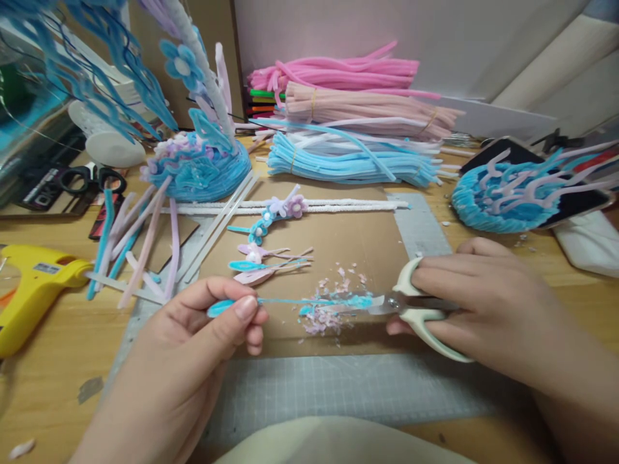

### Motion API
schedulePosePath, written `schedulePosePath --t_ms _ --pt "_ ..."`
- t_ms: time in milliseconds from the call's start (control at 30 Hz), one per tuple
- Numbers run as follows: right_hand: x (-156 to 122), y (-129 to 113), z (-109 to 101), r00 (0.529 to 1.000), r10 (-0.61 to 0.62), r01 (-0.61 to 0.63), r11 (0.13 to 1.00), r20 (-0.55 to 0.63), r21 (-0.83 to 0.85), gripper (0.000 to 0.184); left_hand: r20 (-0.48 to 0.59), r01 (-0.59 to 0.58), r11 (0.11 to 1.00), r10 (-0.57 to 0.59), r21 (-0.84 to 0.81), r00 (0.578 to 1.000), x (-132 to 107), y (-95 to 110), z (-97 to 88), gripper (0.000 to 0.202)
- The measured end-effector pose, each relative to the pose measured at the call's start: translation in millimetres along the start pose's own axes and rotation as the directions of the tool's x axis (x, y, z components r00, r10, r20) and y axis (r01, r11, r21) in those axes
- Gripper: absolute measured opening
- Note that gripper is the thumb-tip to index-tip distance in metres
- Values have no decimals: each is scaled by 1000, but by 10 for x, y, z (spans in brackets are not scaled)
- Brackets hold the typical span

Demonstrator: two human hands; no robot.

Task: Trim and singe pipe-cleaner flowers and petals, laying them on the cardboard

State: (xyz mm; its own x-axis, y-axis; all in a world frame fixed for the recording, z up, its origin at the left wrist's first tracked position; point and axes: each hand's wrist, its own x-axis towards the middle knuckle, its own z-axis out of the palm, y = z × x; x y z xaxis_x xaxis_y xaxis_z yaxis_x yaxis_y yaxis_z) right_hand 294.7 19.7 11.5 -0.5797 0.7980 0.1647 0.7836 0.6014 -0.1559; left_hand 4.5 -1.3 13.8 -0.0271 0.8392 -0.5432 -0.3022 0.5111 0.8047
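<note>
Between thumb and fingers, my left hand point(213, 328) pinches a blue pipe cleaner point(221, 308) by its looped, petal-like end. Its thin, trimmed stem runs right to the blades of the scissors point(411, 303), whose pale handles my right hand point(474, 296) grips. Blue fuzz still covers the stem's tip at the blades. Below lies a pile of lilac and blue fuzz clippings point(331, 316) on brown cardboard point(348, 238). Just beyond my left hand rest several finished petal pieces point(256, 258) with twisted stems, in blue and lilac.
Bundles of pink point(338, 71), beige point(358, 106) and blue pipe cleaners point(338, 161) are stacked at the back. A yellow glue gun point(39, 283) lies at left, near loose pipe cleaner pieces point(145, 251). A blue fuzzy base point(505, 200) stands right, a decorated blue stand point(203, 171) back left.
</note>
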Motion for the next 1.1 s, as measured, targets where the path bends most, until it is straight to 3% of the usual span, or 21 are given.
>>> schedulePosePath --t_ms 233,433,500,600,733,867,1000,1100 --pt "7 3 -1 1000 7 -7 1000 13 1 38 18 -14 1000 14 20 1000 3 3 -6 22" --pt "6 17 -12 999 -34 35 998 23 -44 33 126 30 994 -44 106 991 29 16 -81 19" --pt "4 19 -21 998 -62 63 996 22 -58 30 159 -8 981 -23 196 987 47 56 -121 23" --pt "-6 3 -29 993 -109 113 989 41 -95 25 187 -106 923 38 371 982 65 94 -151 26" --pt "-17 -35 -9 986 -159 164 972 42 -170 21 282 -105 818 -72 565 957 38 31 -75 21" --pt "-3 -54 21 982 -189 189 962 18 -198 25 239 -90 735 -101 672 966 -9 -16 42 22" --pt "33 -62 15 987 -142 133 985 -76 -106 28 247 -165 697 -18 698 969 -17 20 58 20" --pt "45 -76 5 997 -54 54 999 -62 -1 35 290 -265 684 81 679 954 -15 27 27 19"
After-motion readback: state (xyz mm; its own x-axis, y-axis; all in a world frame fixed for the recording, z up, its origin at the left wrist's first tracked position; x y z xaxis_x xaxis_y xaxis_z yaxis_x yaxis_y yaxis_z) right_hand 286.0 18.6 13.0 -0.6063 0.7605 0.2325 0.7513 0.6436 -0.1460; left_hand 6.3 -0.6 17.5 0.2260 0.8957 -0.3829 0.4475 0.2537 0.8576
